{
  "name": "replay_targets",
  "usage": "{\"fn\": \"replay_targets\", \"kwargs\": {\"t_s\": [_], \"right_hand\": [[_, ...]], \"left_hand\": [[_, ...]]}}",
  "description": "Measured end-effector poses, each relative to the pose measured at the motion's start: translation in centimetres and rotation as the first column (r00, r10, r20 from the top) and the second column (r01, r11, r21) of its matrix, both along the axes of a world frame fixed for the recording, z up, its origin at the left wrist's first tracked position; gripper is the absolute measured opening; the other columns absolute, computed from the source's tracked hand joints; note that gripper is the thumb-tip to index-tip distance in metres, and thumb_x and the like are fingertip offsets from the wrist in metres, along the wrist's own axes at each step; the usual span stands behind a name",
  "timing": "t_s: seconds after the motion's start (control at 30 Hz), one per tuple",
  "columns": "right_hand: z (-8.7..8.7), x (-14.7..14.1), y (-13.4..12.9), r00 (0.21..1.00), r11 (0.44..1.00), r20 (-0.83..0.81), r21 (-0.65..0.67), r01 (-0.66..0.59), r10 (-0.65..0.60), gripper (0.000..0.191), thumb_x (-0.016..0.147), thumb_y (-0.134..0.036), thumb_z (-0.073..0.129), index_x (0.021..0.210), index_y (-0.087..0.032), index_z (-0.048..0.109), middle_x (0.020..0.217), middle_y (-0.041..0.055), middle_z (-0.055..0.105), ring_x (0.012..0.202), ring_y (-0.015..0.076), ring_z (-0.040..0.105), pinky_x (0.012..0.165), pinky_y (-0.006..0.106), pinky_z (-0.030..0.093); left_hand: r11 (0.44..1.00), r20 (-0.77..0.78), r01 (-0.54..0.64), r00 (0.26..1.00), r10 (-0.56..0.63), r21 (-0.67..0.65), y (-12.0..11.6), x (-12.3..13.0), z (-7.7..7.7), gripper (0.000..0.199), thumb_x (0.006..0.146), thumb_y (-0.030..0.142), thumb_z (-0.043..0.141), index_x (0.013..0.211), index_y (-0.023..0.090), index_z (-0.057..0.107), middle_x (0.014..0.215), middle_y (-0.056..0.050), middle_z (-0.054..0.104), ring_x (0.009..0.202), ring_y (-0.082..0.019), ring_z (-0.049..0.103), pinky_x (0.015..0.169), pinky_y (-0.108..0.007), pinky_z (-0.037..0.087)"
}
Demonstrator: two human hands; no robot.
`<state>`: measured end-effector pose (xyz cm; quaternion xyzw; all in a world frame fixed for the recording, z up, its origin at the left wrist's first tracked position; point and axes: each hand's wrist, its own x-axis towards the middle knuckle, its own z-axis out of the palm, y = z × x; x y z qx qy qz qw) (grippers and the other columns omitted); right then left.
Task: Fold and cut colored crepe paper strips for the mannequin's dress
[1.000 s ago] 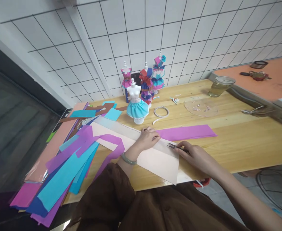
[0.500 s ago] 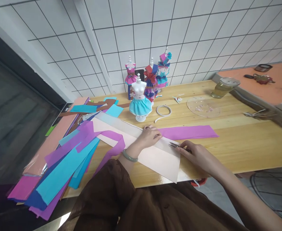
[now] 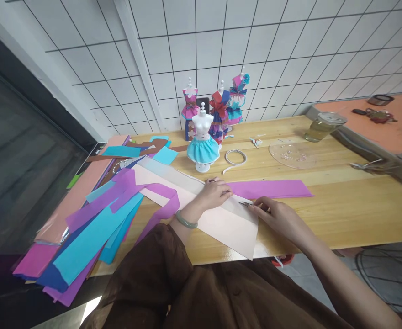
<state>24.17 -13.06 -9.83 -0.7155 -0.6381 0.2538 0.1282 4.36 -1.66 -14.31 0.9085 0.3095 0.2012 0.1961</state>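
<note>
left hand (image 3: 218, 192) laid on pale pink rectangular sheet (image 3: 230, 228) and overlying translucent grey strip (image 3: 180, 177), fingers bent, pressing down; cannot tell any pinch at fingertips. right hand (image 3: 283, 219) closed round small dark metal scissors (image 3: 245, 204), blades pointing toward left hand, near far edge of grey layer. sheet lying flat on light wooden surface (image 3: 345, 205), under left hand and out to both sides. bright purple strip (image 3: 272, 189) just beyond right hand. turquoise-skirted white dress form (image 3: 203, 149) beyond left hand.

looks like trimming. press near blades but out of their path; hold layers flat and together; snip short and even, parallel to edge; mind purple underneath.
</note>
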Motion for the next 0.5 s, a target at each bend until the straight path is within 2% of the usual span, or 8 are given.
{"fn": "replay_targets", "kwargs": {"t_s": [0.2,0.5], "right_hand": [[-0.1,-0.9,0.6,0.999,1.0,-0.038,0.002,-0.017,0.017,0.033,0.082,-0.052,0.044,0.094,-0.023,0.055,0.084,0.0059,0.069,0.073,0.0213,0.063,0.058,0.028,0.04],[-0.4,-1.2,1.4,0.998,0.999,0.035,0.021,-0.046,0.046,0.035,0.082,-0.054,0.043,0.091,-0.022,0.055,0.079,0.0066,0.069,0.07,0.0211,0.063,0.055,0.027,0.038]], "left_hand": [[1.0,-0.009,-0.001,1.0,0.001,-0.03,-0.1,0.0,0.1,0.021,0.087,0.033,0.047,0.083,0.022,0.064,0.089,-0.002,0.063,0.094,-0.019,0.047,0.084,-0.034,0.029],[1.0,0.02,0.013,1.0,-0.013,-0.018,0.2,0.1,-0.4,0.019,0.086,0.032,0.048,0.084,0.022,0.064,0.089,-0.001,0.063,0.093,-0.018,0.047,0.085,-0.033,0.03]]}}
